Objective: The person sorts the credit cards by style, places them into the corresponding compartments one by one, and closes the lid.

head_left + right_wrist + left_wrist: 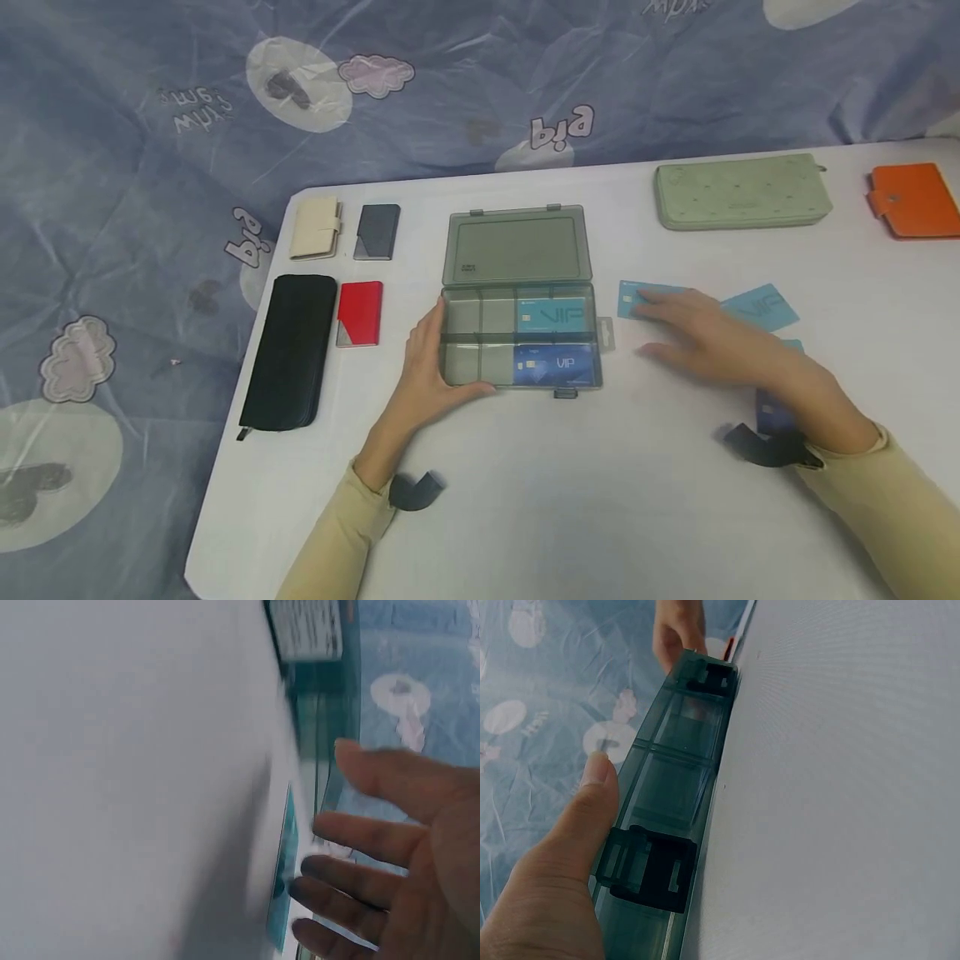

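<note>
A translucent grey-green divided plastic box (497, 362) lies with its lid (517, 248) folded back. Its right compartments hold a light-blue VIP card (553, 316) and a dark-blue VIP card (556, 365). My left hand (422, 377) rests against the box's near left corner, fingers along the left wall, thumb along the front. Right of the box, my right hand (697, 337), slightly blurred, hovers at a light-blue card (632, 293), partly covering it. In the right wrist view its fingers (352, 881) are spread, with nothing between them; whether they touch the card is unclear.
Another light-blue card (763, 307) and dark-blue cards (772, 412) lie by the right forearm, partly hidden. A green case (742, 192) and orange wallet (917, 202) lie at back right. At left are a black wallet (288, 354), red holder (360, 313), dark holder (377, 232) and cream wallet (315, 227).
</note>
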A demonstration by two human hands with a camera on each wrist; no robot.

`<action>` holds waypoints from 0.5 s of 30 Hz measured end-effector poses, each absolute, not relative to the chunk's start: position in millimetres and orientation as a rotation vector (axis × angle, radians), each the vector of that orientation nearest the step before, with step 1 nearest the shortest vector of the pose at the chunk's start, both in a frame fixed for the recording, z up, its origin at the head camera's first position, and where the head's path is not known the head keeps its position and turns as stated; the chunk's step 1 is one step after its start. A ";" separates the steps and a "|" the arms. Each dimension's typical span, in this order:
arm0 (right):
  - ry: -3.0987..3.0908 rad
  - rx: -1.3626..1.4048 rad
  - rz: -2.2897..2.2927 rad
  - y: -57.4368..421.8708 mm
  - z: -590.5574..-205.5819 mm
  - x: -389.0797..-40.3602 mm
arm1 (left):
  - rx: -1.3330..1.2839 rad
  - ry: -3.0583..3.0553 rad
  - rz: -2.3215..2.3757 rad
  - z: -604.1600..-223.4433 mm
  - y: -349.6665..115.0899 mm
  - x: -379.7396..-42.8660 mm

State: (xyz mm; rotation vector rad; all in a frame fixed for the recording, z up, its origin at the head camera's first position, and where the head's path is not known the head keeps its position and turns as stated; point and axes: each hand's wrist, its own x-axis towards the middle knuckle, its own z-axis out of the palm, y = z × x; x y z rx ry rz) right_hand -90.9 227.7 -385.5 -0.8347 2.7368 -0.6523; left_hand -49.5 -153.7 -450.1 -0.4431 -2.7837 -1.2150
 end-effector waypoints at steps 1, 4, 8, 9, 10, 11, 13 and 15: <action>2.758 -0.811 -0.650 229.9 -386.3 -94.4 | -0.447 -2.783 -1.216 -450.7 -153.2 -49.8; 2.845 -0.761 -0.616 239.5 -390.9 -104.5 | -0.464 -2.778 -1.210 -451.7 -152.0 -50.5; 2.933 -0.810 -0.608 249.8 -399.9 -115.6 | -0.481 -2.772 -1.196 -451.4 -151.4 -50.5; 2.940 -0.829 -0.618 251.2 -401.9 -118.3 | -0.484 -2.769 -1.194 -451.3 -151.5 -50.5; 2.937 -0.833 -0.627 251.6 -402.8 -120.4 | -0.484 -2.767 -1.193 -451.0 -151.7 -50.6; 2.933 -0.830 -0.632 251.1 -402.9 -122.1 | -0.481 -2.767 -1.192 -450.8 -151.9 -50.6; 2.919 -0.809 -0.630 249.1 -402.2 -125.4 | -0.472 -2.770 -1.193 -450.2 -152.7 -50.5; 2.900 -0.787 -0.623 246.6 -401.6 -128.9 | -0.455 -2.778 -1.199 -449.6 -153.4 -50.1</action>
